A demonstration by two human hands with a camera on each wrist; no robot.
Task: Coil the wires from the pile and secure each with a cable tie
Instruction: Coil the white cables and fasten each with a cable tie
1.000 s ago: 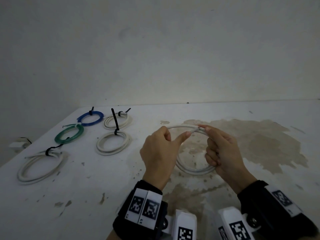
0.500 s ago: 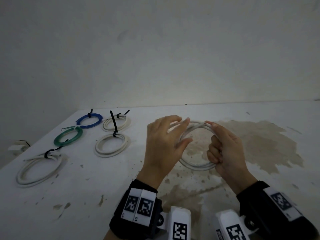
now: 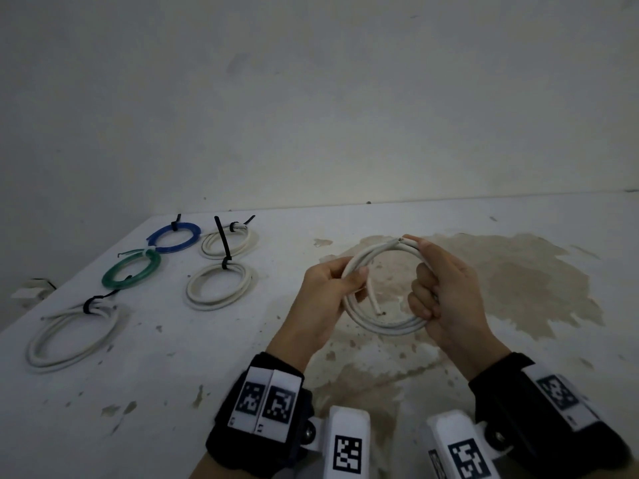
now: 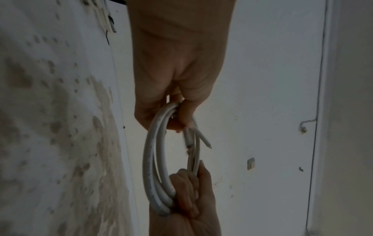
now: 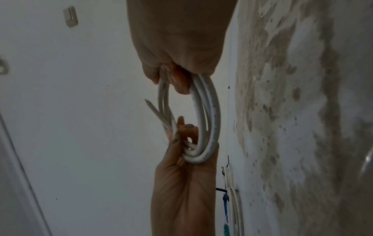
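- Worktop [image 3: 449,392]: five tied coils lie at its left.
- White wire coil [image 3: 383,328]: now fully wound (ends loose), held above it.
- Left hand [image 3: 321,295], regripped, clasps one side; right hand [image 3: 446,299] the other; tie next.

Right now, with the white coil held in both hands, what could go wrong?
1. No tie is on the white coil yet; if the left hand or right hand loosens, the loops may spring apart.
2. One loose end sticks into the ring and could snag or slip out.
3. No spare cable tie shows nearby, so fetching one would probably leave the coil in one hand.
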